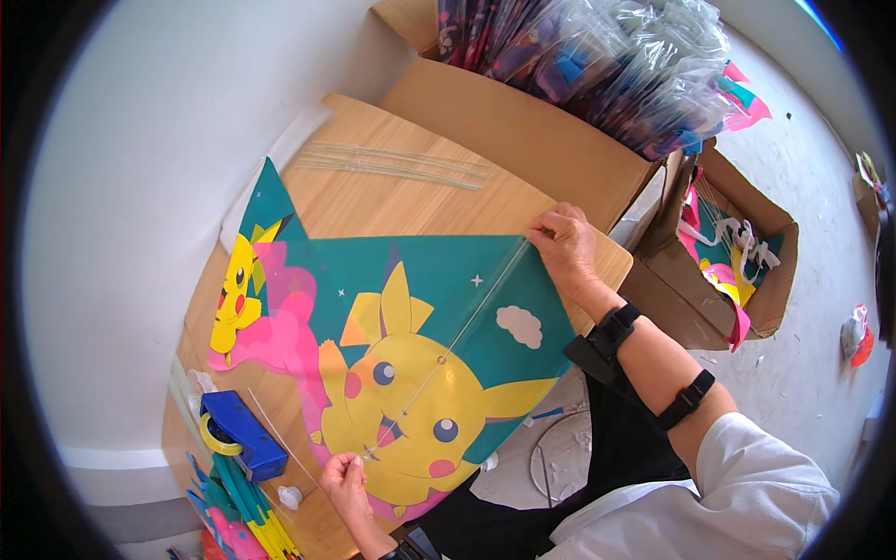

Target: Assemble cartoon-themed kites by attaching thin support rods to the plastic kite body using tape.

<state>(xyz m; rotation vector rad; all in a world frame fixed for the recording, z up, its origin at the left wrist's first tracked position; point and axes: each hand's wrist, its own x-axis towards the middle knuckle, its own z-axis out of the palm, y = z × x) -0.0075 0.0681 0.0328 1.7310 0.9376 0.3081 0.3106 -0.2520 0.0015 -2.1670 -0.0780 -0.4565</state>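
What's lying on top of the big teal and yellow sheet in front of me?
What looks like a thin rod crosses the sheet diagonally, the right hand at its upper end, the left hand by its lower. Whatever the hands cover there can't be seen.

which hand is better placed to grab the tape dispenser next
Probably the left hand, nearer the blue tape dispenser; the right hand is at the upper edge of the printed sheet.

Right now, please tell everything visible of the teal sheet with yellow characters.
The teal sheet looks thin, shiny, with pink patches, a white cloud and yellow cartoon characters. It lies on the pale wooden table, partly overhanging. A whitish rod crosses it; the right hand touches its upper-right corner, the left hand is at the lower edge.
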